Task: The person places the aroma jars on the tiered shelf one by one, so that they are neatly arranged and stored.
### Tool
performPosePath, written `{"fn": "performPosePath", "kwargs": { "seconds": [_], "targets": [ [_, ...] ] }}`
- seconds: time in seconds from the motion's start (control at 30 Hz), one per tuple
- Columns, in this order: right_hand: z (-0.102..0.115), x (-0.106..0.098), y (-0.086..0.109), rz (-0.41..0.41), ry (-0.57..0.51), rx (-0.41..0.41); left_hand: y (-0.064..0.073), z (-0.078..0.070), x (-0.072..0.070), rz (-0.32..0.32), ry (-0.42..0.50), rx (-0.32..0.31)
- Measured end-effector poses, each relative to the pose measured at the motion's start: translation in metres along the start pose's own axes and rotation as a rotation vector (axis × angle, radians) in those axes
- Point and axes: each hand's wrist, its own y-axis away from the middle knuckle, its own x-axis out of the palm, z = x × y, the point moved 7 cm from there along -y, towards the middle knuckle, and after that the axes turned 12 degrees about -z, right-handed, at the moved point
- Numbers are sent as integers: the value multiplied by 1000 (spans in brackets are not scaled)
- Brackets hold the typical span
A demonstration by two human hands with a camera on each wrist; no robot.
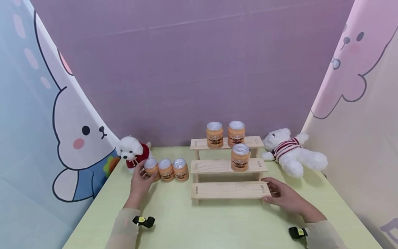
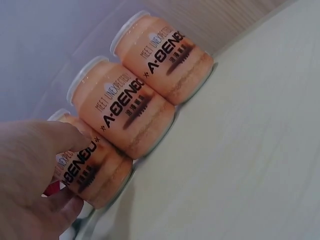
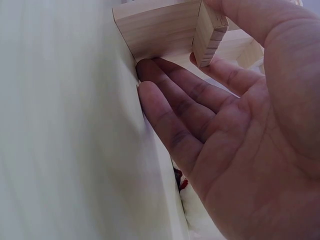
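Three orange cans with silvery tops stand side by side on the table, left of a three-step wooden display shelf (image 1: 230, 190). My left hand (image 1: 141, 181) grips the leftmost can (image 2: 82, 165) between thumb and fingers. That can stands against the middle can (image 1: 166, 170), which has the right-hand can (image 2: 162, 57) on its other side. At the shelf's lowest step, my right hand (image 1: 281, 195) holds the right end of the board (image 3: 210, 32) between thumb and index finger. Its other fingers (image 3: 160, 107) extend below the board, near the table.
Two orange cans, a left one (image 1: 215, 135) and a right one (image 1: 236, 135), stand on the top step. Another can (image 1: 240, 158) is at the middle step's right. A white plush dog (image 1: 132, 150) sits behind the left hand; a plush bear (image 1: 289, 152) lies right of the shelf.
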Motion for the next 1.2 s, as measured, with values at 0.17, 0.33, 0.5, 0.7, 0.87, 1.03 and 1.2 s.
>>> {"fn": "performPosePath", "kwargs": {
  "seconds": [0.17,0.33,0.5,0.7,0.87,1.03,1.2],
  "targets": [
    [-3,0,0,-6,27,23,0,2,-2,-28,-21,17],
    [-1,0,-1,-4,23,16,-1,2,-2,-51,-30,24],
    [1,0,-1,4,15,5,-2,2,-1,-48,-24,14],
    [1,0,0,-1,20,31,-1,5,2,-20,10,-16],
    [3,0,-1,9,7,7,-1,9,5,14,-14,-16],
    [3,1,-1,13,-5,15,-1,11,6,19,-45,-10],
    [3,1,0,11,-11,5,1,11,7,14,-29,-19]
  ]
}}
